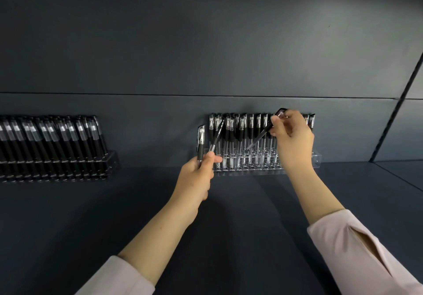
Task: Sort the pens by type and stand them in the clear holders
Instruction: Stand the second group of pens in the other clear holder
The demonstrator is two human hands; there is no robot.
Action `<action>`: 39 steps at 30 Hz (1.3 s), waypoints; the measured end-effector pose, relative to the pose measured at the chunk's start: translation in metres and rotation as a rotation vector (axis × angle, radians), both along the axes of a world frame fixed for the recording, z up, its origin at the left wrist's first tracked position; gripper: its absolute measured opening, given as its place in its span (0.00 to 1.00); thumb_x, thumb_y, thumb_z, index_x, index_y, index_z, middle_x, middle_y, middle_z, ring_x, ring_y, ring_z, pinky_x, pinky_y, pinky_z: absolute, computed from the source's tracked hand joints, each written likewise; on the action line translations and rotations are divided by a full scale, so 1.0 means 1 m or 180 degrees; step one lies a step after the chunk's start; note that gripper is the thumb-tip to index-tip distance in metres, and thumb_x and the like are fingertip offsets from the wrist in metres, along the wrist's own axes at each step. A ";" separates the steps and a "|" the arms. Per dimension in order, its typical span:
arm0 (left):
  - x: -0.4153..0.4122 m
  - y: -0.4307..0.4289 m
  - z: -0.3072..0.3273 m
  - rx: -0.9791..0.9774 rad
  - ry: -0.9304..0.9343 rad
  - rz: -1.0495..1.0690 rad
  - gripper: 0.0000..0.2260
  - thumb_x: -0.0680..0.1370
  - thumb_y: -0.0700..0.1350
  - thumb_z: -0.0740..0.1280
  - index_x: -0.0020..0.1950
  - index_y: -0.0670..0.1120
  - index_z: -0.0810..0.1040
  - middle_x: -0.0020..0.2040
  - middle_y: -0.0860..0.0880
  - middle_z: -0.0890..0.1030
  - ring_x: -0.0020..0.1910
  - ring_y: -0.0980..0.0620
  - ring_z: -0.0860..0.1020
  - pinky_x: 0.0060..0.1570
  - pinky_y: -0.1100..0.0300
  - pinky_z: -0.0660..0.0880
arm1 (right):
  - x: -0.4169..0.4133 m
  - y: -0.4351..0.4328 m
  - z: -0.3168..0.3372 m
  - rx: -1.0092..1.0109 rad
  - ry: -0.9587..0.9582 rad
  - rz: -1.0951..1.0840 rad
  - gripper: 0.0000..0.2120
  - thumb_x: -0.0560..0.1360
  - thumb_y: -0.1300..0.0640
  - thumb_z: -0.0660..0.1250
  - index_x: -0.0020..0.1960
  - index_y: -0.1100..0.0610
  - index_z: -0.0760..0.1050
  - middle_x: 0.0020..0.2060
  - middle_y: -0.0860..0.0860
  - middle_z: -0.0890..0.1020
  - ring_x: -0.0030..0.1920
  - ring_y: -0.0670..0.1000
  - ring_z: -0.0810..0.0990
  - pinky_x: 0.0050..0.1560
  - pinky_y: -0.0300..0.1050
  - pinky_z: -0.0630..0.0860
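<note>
Pen [261, 135] aslant between fingers [275, 120] of right hand [294, 140], tip perhaps over clear holder [317, 158]

Dark blue-grey matte table [240, 214], rear edge against dark wall [206, 77]. Left clear holder [111, 161] at rear, packed with black pens [57, 139]; tops appear to lean left, perhaps lens distortion. Right clear holder [317, 159] at rear, well apart from first, capped pens [243, 130] standing in it. Seam [402, 178] crosses table at far right.
</note>
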State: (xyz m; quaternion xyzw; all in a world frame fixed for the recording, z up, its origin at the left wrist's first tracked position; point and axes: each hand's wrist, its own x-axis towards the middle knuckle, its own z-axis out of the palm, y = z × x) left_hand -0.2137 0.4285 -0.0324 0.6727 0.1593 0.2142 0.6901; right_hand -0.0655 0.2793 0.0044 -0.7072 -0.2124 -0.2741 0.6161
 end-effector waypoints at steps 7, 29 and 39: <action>0.000 0.000 -0.002 0.0002 0.0049 0.0001 0.13 0.82 0.54 0.60 0.49 0.51 0.82 0.26 0.57 0.64 0.23 0.58 0.58 0.20 0.64 0.56 | 0.000 0.008 -0.001 -0.0411 -0.0267 -0.0026 0.05 0.78 0.53 0.67 0.53 0.52 0.76 0.38 0.42 0.80 0.41 0.47 0.82 0.40 0.28 0.72; -0.001 0.000 0.000 -0.0135 0.0035 -0.0060 0.13 0.82 0.53 0.60 0.50 0.48 0.81 0.23 0.58 0.63 0.21 0.58 0.57 0.19 0.65 0.55 | -0.009 0.037 0.001 -0.1894 -0.0335 0.0049 0.09 0.81 0.56 0.61 0.42 0.54 0.70 0.26 0.46 0.71 0.24 0.44 0.68 0.26 0.30 0.65; -0.002 0.002 0.000 -0.0154 0.0037 -0.0070 0.14 0.83 0.53 0.60 0.51 0.47 0.81 0.23 0.58 0.63 0.21 0.58 0.57 0.19 0.65 0.55 | -0.001 0.034 -0.001 -0.1938 0.0049 -0.0298 0.11 0.82 0.56 0.59 0.50 0.64 0.75 0.30 0.52 0.75 0.27 0.49 0.71 0.27 0.38 0.66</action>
